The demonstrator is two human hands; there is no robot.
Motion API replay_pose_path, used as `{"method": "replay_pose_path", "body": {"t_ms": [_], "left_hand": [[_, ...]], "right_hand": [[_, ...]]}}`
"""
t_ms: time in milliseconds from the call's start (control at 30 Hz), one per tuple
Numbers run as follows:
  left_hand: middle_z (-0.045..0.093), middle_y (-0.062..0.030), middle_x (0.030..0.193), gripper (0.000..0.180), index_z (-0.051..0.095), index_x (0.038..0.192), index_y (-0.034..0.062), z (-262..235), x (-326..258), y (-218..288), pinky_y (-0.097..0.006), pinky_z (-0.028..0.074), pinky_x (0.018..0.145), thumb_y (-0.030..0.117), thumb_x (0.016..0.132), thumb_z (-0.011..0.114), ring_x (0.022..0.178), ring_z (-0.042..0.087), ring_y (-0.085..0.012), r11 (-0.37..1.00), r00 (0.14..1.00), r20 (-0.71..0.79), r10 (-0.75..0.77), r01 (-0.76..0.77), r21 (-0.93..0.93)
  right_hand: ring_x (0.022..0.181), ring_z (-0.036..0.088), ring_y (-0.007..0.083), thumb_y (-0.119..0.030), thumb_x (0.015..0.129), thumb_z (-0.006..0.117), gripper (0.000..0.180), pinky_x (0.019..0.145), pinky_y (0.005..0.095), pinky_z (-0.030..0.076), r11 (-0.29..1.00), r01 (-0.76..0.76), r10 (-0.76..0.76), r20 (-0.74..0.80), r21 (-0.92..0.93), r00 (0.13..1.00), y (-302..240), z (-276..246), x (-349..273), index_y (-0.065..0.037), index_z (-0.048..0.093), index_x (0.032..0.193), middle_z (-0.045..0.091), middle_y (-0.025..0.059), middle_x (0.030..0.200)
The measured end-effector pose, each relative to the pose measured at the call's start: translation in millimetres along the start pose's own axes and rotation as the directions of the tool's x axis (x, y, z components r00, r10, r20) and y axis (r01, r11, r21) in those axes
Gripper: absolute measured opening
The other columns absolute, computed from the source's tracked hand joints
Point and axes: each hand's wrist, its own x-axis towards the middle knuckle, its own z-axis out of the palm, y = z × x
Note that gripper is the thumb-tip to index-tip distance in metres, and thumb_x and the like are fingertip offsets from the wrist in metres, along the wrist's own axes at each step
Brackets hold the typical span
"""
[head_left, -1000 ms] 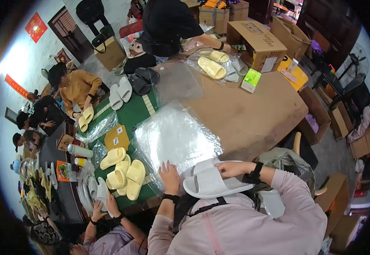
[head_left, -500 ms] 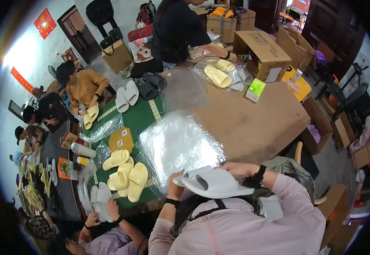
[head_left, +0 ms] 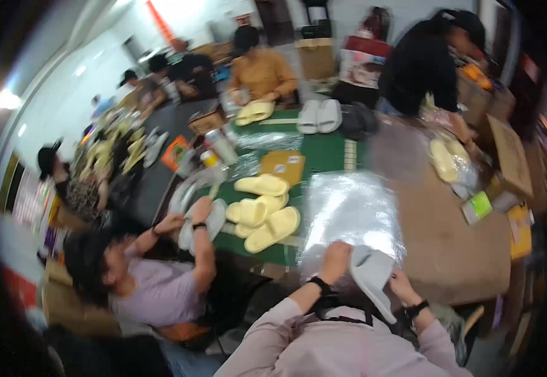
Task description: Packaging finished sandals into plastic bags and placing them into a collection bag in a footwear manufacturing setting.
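Note:
Before my chest I hold a light grey slide slipper (head_left: pixel 375 275) tilted, its strap end up and its heel end hanging toward me. My left hand (head_left: pixel 335 262) is closed at the slipper's left edge, by the strap. On the other side my right hand (head_left: pixel 404 286) grips the slipper's right edge with bent fingers. Just beyond both hands lies a stack of clear plastic bags (head_left: pixel 352 210), flat and shiny. To its left several pale yellow slippers (head_left: pixel 272 230) sit loosely piled on the green table top (head_left: pixel 325 154). Motion blurs parts of the view.
A co-worker on my left handles grey slippers (head_left: pixel 202 227). Across the table, another has yellow slippers (head_left: pixel 254 113). Brown card (head_left: pixel 456 251) covers the table's right side, with a green-and-white box (head_left: pixel 476 207) and a carton (head_left: pixel 509 154) beyond. A bottle (head_left: pixel 222 147) stands at the left edge.
My view has swung left, so the table appears farther right. The grey slipper has turned from lying sideways to steeply tilted, and my right hand has moved down along its side.

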Motion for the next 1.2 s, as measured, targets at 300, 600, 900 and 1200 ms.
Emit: {"method": "replay_pose_path", "body": {"t_ms": [300,600,900,1200], "left_hand": [[0.055,-0.0062,0.084,0.009,0.062,0.084,0.0082,-42,16,51,-0.038,0.040,0.076,0.009,0.075,0.060,0.084,0.051,-0.0265,0.995,0.971,-0.240,-0.011,0.034,0.094],[0.054,-0.0057,0.102,0.020,0.062,0.090,0.0110,-46,-7,63,-0.046,0.032,0.094,0.010,0.071,0.056,0.102,0.048,-0.0254,0.959,0.960,-0.172,0.223,-0.184,0.216],[0.059,-0.0057,0.097,0.017,0.068,0.085,0.0112,-68,-8,90,-0.037,0.038,0.091,0.007,0.069,0.069,0.100,0.052,-0.0256,0.954,0.934,0.244,0.262,-0.213,-0.209],[0.061,-0.0058,0.092,0.010,0.067,0.089,0.0025,-75,-7,93,-0.026,0.046,0.077,0.004,0.079,0.066,0.087,0.057,-0.0135,0.838,0.723,0.615,0.314,0.094,-0.537]], "right_hand": [[0.113,0.048,0.0289,-0.002,0.080,0.051,0.033,0.097,0.0358,0.035,0.981,0.154,-0.142,-0.107,0.115,0.984,-3,9,14,0.004,0.050,0.113,0.050,0.0198,0.120],[0.115,0.034,0.0444,-0.002,0.074,0.054,0.033,0.101,0.0448,0.027,0.810,0.382,-0.461,-0.081,-0.444,0.884,-11,44,30,0.006,0.049,0.106,0.038,0.0296,0.124],[0.096,0.043,0.0431,-0.013,0.073,0.061,0.025,0.076,0.0487,0.034,0.621,0.530,-0.702,-0.110,-0.578,0.703,6,64,77,0.003,0.048,0.086,0.044,0.0275,0.101],[0.097,0.044,0.0430,-0.015,0.070,0.056,0.025,0.076,0.0533,0.033,0.818,0.065,-0.503,-0.656,-0.572,0.563,-46,63,92,0.005,0.052,0.084,0.046,0.0272,0.100]]}}
